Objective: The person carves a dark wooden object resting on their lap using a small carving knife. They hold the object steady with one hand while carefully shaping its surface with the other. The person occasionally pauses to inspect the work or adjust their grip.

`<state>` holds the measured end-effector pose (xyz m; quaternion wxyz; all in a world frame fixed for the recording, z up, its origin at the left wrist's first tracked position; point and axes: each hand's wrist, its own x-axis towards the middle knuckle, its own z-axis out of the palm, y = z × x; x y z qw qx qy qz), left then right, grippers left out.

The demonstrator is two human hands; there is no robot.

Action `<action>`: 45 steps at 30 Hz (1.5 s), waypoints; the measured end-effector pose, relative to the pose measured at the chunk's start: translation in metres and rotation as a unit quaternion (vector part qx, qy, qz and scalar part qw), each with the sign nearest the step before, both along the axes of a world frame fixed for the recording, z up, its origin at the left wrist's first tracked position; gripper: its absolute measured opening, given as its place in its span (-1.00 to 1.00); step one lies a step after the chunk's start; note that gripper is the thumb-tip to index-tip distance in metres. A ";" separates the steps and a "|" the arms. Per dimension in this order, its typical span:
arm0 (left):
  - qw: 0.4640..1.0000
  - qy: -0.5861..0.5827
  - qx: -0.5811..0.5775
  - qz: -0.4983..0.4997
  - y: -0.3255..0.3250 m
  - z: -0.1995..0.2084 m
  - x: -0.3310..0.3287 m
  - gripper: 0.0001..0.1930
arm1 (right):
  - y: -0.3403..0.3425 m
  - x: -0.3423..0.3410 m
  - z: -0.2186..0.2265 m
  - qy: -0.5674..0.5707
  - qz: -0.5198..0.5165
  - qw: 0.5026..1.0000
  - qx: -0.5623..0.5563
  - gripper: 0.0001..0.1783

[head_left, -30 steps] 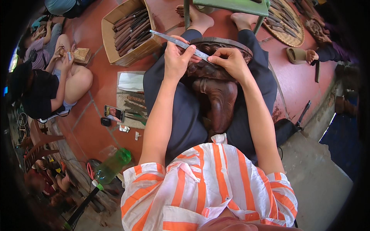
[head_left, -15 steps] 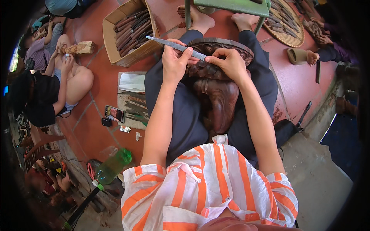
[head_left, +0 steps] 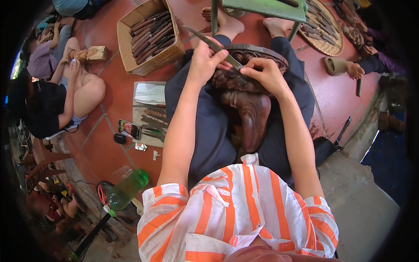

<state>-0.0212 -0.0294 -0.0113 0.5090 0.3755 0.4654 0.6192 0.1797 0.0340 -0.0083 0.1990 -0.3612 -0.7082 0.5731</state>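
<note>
My left hand (head_left: 207,60) pinches a long, thin, flat grey strip (head_left: 214,45) that tapers to its far-left tip. At its near end, the thumb and fingertips of my right hand (head_left: 265,73) close on the same strip. I cannot tell whether it is a file or folded sandpaper. It slants over a dark, carved wooden piece (head_left: 251,111) gripped between my legs, with a rounded rim and a smooth curved leg. My hands partly hide the carving, so whether the strip touches it is unclear.
Left of my legs are a cardboard box (head_left: 124,48) of wood-handled tools, a mat (head_left: 150,140) with dark strips, a phone (head_left: 129,129) and a green bottle (head_left: 126,190). Ahead stand a green stool (head_left: 266,9) and a woven tray (head_left: 338,47) of tools. People sit on both sides.
The strip has tilted more steeply and turned, its face now darker. Both hands have shifted slightly to the right, still gripping it.
</note>
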 end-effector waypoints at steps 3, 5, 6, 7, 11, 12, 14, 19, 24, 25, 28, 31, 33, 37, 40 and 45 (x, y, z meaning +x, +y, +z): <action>0.999 0.044 -0.004 -0.001 0.010 -0.003 0.002 -0.76 | 0.002 -0.003 -0.001 -0.060 -0.018 0.995 0.073 -0.67; 0.998 0.068 -0.012 -0.010 0.015 -0.002 -0.001 -0.75 | -0.004 -0.010 0.005 -0.149 -0.054 0.982 0.105 -0.64; 0.997 0.080 -0.009 -0.014 0.019 -0.002 -0.002 -0.75 | -0.008 -0.014 0.011 -0.175 -0.072 0.974 0.121 -0.63; 0.996 0.091 -0.005 -0.018 0.021 -0.001 -0.003 -0.75 | -0.009 -0.017 0.014 -0.202 -0.090 0.966 0.136 -0.62; 0.999 -0.015 -0.001 -0.028 0.016 -0.007 0.001 -0.76 | 0.001 0.002 -0.007 -0.018 -0.012 1.000 0.021 -0.63; 1.000 -0.004 -0.008 -0.022 0.016 -0.009 0.001 -0.76 | -0.001 -0.001 -0.003 -0.053 -0.017 0.997 0.048 -0.64; 1.000 0.018 -0.022 -0.010 0.019 -0.012 -0.002 -0.76 | -0.005 -0.008 0.004 -0.143 -0.052 0.983 0.098 -0.65; 1.000 0.015 -0.012 -0.025 0.022 -0.012 -0.006 -0.77 | -0.008 -0.015 0.009 -0.154 -0.079 0.977 0.122 -0.67; 1.000 -0.001 -0.012 -0.014 0.020 -0.017 -0.003 -0.77 | -0.005 -0.012 0.007 -0.115 -0.052 0.986 0.113 -0.69; 1.000 0.009 -0.009 -0.015 0.021 -0.019 -0.005 -0.77 | -0.008 -0.017 0.011 -0.150 -0.064 0.978 0.129 -0.70; 1.000 0.014 0.002 -0.024 0.024 -0.017 -0.008 -0.76 | -0.011 -0.022 0.012 -0.202 -0.097 0.960 0.165 -0.70; 0.999 -0.028 0.003 -0.028 0.019 -0.018 -0.006 -0.77 | -0.004 -0.009 0.003 -0.063 -0.035 0.992 0.099 -0.70; 0.998 -0.048 0.007 -0.030 0.016 -0.023 -0.004 -0.77 | -0.005 -0.008 0.001 -0.074 -0.043 0.990 0.114 -0.70; 1.000 -0.002 0.009 -0.013 0.026 -0.023 -0.005 -0.78 | -0.009 -0.021 0.010 -0.170 -0.097 0.968 0.159 -0.68; 1.000 0.001 -0.002 -0.016 0.027 -0.016 -0.005 -0.80 | -0.010 -0.019 0.011 -0.180 -0.097 0.968 0.148 -0.69; 0.999 -0.011 -0.012 -0.043 0.028 -0.019 -0.003 -0.78 | -0.001 -0.007 -0.001 -0.074 -0.052 0.989 0.115 -0.70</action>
